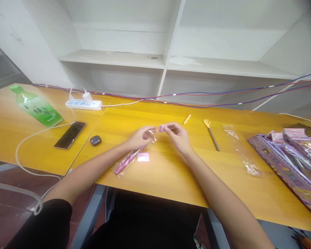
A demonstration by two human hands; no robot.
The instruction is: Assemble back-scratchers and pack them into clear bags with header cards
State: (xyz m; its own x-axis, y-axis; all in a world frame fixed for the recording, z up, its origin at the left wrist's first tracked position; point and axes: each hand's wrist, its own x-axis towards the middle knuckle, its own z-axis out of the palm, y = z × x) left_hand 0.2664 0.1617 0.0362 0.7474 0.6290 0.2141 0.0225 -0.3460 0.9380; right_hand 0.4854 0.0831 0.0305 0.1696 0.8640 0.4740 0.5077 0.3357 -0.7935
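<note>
My left hand point(141, 136) pinches the top of a clear plastic sleeve point(129, 159) that holds a pink stick-like item and trails down toward the table's front edge. My right hand point(178, 135) is closed on a small pink piece point(162, 128) at the sleeve's open end, close to my left fingers. A small pink card point(143, 157) lies flat on the yellow table point(171, 173) just below the hands.
A metal back scratcher with a yellow claw point(211, 134), a yellow stick point(187, 119) and an empty clear sleeve point(242, 152) lie to the right. A purple box of packaged items point(290, 162) sits far right. Left: green bottle point(36, 107), phone point(70, 135), black earbud case point(95, 140), power strip point(83, 103).
</note>
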